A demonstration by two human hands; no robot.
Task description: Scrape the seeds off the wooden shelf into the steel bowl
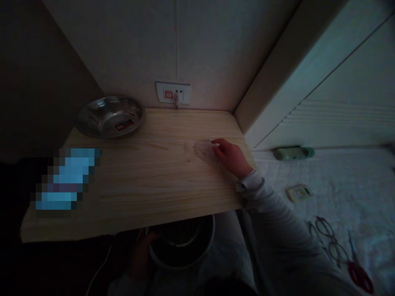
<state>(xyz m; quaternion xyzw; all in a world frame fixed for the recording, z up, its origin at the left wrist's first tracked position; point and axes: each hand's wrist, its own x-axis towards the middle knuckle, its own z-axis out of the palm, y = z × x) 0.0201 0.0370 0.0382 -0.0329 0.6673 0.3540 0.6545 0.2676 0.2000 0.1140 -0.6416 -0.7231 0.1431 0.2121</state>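
Observation:
My right hand is over the right part of the wooden tabletop, its fingers curled and thumb close to the index finger. Beside the fingertips a pale, see-through patch shows on the wood, with several small dark specks; I cannot tell if it is thin plastic or wet. Whatever the fingers hold, if anything, does not show clearly. Below the table's front edge, my left hand grips the left rim of a dark round bowl with a light rim, over my lap. Its inside is too dark to make out.
A shiny steel basin stands at the back left of the table, near a blurred-out phone-like screen. The wall socket holds a plug. On the white bedding lie a green case, a small box, glasses and a red-handled tool.

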